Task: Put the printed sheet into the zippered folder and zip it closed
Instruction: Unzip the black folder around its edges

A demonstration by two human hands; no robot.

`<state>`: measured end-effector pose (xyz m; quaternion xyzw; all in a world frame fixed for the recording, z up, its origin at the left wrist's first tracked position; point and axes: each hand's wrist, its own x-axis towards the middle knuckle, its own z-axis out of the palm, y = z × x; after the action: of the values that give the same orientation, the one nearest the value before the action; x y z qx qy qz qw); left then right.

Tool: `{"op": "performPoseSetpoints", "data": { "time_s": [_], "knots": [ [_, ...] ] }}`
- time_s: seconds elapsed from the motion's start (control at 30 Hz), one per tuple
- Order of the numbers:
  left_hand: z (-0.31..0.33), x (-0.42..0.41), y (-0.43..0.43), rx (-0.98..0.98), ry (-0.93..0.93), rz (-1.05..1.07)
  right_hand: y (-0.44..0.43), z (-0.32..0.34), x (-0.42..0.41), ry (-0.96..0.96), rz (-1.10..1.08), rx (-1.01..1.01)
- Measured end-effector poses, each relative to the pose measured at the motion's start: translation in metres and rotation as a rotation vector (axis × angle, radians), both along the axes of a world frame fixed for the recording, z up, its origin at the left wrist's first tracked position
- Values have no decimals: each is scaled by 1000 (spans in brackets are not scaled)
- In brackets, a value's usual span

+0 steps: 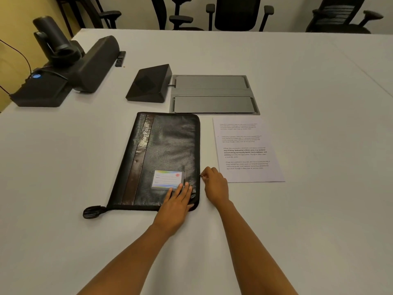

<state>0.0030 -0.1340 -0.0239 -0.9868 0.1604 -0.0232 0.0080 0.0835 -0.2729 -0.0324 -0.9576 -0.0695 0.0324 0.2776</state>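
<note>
From the head camera, the left hand (177,200) lies flat, fingers spread narrow, pressing on the near right corner of the black zippered folder (161,158), its fingertips touching the edge of a small label card (168,179) in the cover. The folder lies closed beneath and beyond that hand, stretching away from the person. The right hand (214,185) sits just to the right of the folder's right edge, fingers pinched together on the small metal zipper pull (201,176) (only a glint of it shows past the fingertips). The printed sheet (246,149) lies flat just beyond and to the right of the right hand, apart from the folder, text side up.

All of it rests on a pale grey table (319,209). Beyond the folder, well past both hands, a recessed grey panel (214,94) with two flaps is set into the tabletop, a black wedge-shaped device (150,84) just left of it. Far to the left of the left hand stands black conferencing equipment (63,69) with a blue light. Black office chairs (236,13) line the far edge.

The sheet's text is too small to read. The folder's loop strap (93,212) sticks out at the near left corner. How far the zipper is open cannot be told.
</note>
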Motion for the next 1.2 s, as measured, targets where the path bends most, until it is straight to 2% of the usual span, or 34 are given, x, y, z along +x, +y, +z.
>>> {"op": "performPoseSetpoints", "data": {
  "time_s": [0.1,0.17,0.23,0.4,0.5,0.6,0.67,0.73,0.9,1.07,1.2],
  "knots": [
    [4,1,-1,-27,77,70,1,-2,-16,-33,-12,-9],
    [-1,2,0,-26,248,86,0,-3,-29,-41,-10,5],
    [-4,3,1,-39,318,114,-4,-4,-43,-44,3,8],
    [-4,3,-2,-89,333,145,-10,-16,-85,-47,16,-33],
    [-2,-3,-8,-221,311,199,-4,-19,-93,-31,-69,-19],
    [5,-17,-17,-419,114,331,0,-18,-97,-16,-128,18],
    [9,-28,-25,-448,0,429,-1,-18,-101,7,-136,59],
    [9,-38,-34,-490,42,520,-2,-17,-105,22,-140,146],
    [13,-40,-55,-820,291,794,-2,-13,-114,45,-163,254],
    [14,-30,-61,-1022,279,956,-4,-6,-112,87,-195,391],
    [13,-27,-57,-1032,291,990,-10,-6,-116,112,-134,402]
  ]
}}
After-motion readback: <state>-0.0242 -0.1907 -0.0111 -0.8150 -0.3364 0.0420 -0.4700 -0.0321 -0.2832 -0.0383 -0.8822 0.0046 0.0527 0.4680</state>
